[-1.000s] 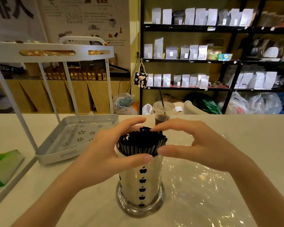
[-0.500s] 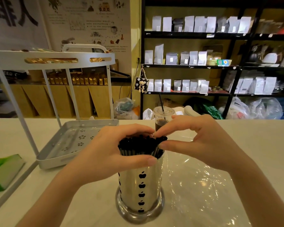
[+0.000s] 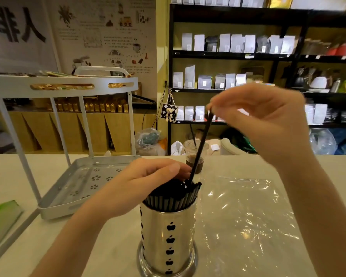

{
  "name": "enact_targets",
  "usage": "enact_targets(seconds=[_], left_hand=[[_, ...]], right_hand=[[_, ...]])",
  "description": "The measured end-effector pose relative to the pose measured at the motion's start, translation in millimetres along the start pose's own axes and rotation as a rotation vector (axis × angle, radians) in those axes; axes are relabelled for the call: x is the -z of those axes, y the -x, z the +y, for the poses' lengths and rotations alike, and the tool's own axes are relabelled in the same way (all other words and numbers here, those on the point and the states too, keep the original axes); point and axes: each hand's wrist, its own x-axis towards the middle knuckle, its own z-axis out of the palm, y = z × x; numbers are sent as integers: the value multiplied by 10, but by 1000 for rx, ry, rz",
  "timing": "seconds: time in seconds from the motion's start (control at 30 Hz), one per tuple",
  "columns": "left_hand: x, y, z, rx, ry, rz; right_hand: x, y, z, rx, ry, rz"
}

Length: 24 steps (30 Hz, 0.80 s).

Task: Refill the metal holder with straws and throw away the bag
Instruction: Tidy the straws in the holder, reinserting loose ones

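Head camera, looking forward and down at a pale desk (image 3: 248,262). Nearest the viewer stands the metal holder (image 3: 168,236), a shiny upright cylinder with a column of black apple shapes down its front. It is packed with black straws (image 3: 171,197), whose tops rise just above its rim.

Over the left side of the holder's mouth rests the left hand (image 3: 144,182). Its grip is loosely curled, fingers lying on the straw tops; whether it pinches any of them cannot be told.

From the holder's mouth a single black straw (image 3: 200,148) slants up and to the right. Its lower end sits among the others. Its upper end is pinched between thumb and fingertips of the right hand (image 3: 268,120), which is raised above and right of the holder. That grip is closed on the straw.

Just right of the holder, a clear plastic bag (image 3: 246,208) lies flat and crinkled on the desk. It looks empty.

Left of the holder stands a white two-tier metal rack (image 3: 54,208). Behind the holder sits a plastic cup of dark drink (image 3: 195,158) with its own straw. Farther back, dark shelves (image 3: 228,54) carry rows of pale pouches.

Judging by this, refilling is nearly finished: the holder appears full and one straw is being settled. The bag is not yet thrown away; that step remains.
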Motion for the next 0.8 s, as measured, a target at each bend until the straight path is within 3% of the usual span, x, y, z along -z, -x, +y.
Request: enact_targets(seconds=[0.17,0.33,0.53,0.63,0.8], left_hand=[[-50,-47,15,-11,-42,77],[31,-133,-13,1,-18,280],[312,-25,12,-19,294,569],[443,29,-23,-81,333,765],[551,78,-111,-288,-52,1134]], right_hand=[[118,-259,-35,-1,-151,269],[163,-274,32,-108,-414,431],[46,10,250,-305,-474,486],[-51,210,366,-388,-358,391],[-266,538,409,-449,-187,-26]])
